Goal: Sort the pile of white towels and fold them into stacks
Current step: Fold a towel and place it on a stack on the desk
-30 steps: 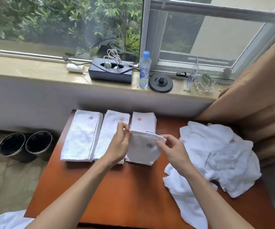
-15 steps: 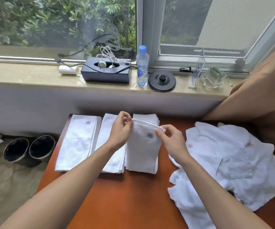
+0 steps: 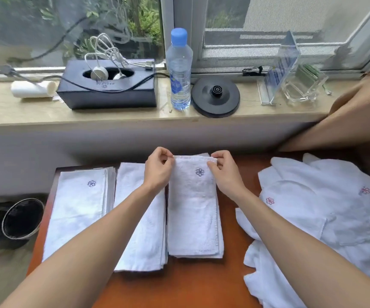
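While left hand [image 3: 157, 170] and right hand [image 3: 226, 172] pinch its far corners | nubby rectangular folded towel [image 3: 192, 210] lies flat

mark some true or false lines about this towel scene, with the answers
1. The left hand and right hand both pinch the far edge of a folded towel. True.
2. That towel's logo is red. False: it is dark blue.
3. Three stacks lie side by side on the table. True.
4. The unfolded pile lies left of the stacks. False: it lies to their right.
5. The bottle has no cap. False: it has a blue cap.
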Demonstrator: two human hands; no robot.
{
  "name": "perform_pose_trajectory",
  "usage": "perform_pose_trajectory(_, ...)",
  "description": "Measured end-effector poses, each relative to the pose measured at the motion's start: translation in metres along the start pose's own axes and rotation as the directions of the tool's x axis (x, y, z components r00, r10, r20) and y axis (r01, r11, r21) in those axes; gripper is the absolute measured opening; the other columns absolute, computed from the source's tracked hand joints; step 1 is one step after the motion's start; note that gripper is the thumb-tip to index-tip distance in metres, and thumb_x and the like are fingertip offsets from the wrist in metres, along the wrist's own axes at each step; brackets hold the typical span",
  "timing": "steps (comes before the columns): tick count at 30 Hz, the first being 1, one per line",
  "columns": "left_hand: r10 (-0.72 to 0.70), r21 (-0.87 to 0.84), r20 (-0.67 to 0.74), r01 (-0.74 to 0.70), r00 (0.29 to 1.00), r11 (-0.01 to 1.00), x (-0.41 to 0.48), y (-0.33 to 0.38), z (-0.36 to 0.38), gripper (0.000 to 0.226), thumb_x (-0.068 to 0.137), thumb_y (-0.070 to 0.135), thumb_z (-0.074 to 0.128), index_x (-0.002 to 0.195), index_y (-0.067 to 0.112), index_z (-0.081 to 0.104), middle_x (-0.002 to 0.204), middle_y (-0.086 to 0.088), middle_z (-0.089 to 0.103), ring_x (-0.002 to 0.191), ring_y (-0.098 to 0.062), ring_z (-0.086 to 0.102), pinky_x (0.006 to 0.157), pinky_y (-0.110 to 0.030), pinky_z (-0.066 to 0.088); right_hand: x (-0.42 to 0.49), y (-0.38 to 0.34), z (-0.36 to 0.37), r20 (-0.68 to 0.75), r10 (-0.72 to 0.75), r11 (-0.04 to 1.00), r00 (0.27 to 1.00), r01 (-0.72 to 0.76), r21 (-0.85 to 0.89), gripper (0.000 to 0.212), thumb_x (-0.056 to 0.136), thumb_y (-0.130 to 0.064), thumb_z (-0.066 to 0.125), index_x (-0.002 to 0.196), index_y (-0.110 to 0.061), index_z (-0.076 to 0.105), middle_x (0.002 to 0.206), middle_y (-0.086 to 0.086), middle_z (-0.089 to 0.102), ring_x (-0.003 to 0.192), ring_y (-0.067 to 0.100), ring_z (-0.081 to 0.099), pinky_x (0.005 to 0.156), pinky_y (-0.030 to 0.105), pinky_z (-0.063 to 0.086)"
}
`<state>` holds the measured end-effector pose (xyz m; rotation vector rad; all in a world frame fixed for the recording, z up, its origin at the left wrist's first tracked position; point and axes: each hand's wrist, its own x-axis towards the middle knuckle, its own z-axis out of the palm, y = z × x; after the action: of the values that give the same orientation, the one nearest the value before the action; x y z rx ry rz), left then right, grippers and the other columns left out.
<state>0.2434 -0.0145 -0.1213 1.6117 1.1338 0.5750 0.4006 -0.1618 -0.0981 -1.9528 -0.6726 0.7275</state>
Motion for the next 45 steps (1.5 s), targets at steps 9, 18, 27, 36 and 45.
perform_pose_trajectory(9, -0.039, 0.075, 0.175, 0.026, 0.984, 0.997, 0.023, -0.030, 0.019, 0.023, 0.099, 0.014, 0.050, 0.115, 0.028, 0.057, 0.128, 0.001, 0.063, 0.108, -0.004, 0.069, 0.083, -0.026, 0.054, 0.051, 0.036, 0.026, -0.041, 0.046, 0.995, 0.998, -0.049, -0.090, 0.034, 0.099, -0.009, 0.060, 0.130, -0.013, 0.048, 0.120, 0.001, 0.056, 0.113, 0.019, 0.055, 0.096, 0.034, 0.049)
perform_pose_trajectory(18, 0.308, 0.428, 0.516, -0.552, 0.799, 0.715, -0.079, -0.097, 0.017, 0.038, 0.101, 0.014, 0.057, 0.139, 0.014, 0.055, 0.170, -0.012, 0.018, 0.158, -0.027, 0.014, 0.127, -0.039, 0.021, -0.070, 0.111, 0.044, 0.186, -0.065, 0.800, 0.981, 0.162, -0.578, 0.059, 0.101, -0.023, 0.056, 0.157, -0.021, 0.036, 0.169, 0.004, 0.017, 0.155, 0.023, 0.017, 0.126, 0.045, 0.025)
perform_pose_trajectory(27, 0.191, 0.558, 0.536, -0.514, 0.823, 0.651, -0.169, -0.119, 0.025, 0.061, 0.108, 0.026, 0.040, 0.165, 0.018, 0.018, 0.172, -0.007, -0.010, 0.158, -0.026, -0.016, 0.130, -0.045, 0.000, -0.149, 0.130, 0.036, 0.188, -0.039, 0.671, 0.981, 0.165, -0.723, 0.061, 0.102, -0.023, 0.055, 0.160, -0.015, 0.037, 0.166, 0.007, 0.034, 0.151, 0.031, 0.033, 0.121, 0.046, 0.030)
perform_pose_trajectory(36, -0.042, 0.717, 0.545, -0.439, 0.838, 0.542, -0.192, -0.075, 0.033, 0.062, 0.104, 0.021, 0.039, 0.162, 0.015, 0.019, 0.171, -0.015, -0.002, 0.158, -0.037, -0.003, 0.128, -0.051, 0.002, -0.209, 0.109, -0.016, 0.274, 0.052, 0.637, 0.960, 0.179, -0.750, 0.062, 0.102, -0.021, 0.046, 0.162, -0.018, 0.030, 0.170, -0.001, 0.024, 0.156, 0.022, 0.019, 0.125, 0.036, 0.014)
perform_pose_trajectory(45, 0.037, 0.687, 0.572, -0.503, 0.820, 0.525, -0.292, -0.026, 0.088, 0.056, 0.102, 0.023, 0.044, 0.157, 0.021, 0.032, 0.173, -0.007, 0.002, 0.159, -0.027, -0.002, 0.126, -0.051, 0.006, -0.276, 0.131, -0.110, 0.230, 0.020, 0.740, 0.973, 0.140, -0.657, 0.056, 0.103, -0.021, 0.050, 0.158, -0.015, 0.038, 0.165, 0.002, 0.034, 0.153, 0.020, 0.027, 0.125, 0.035, 0.019)
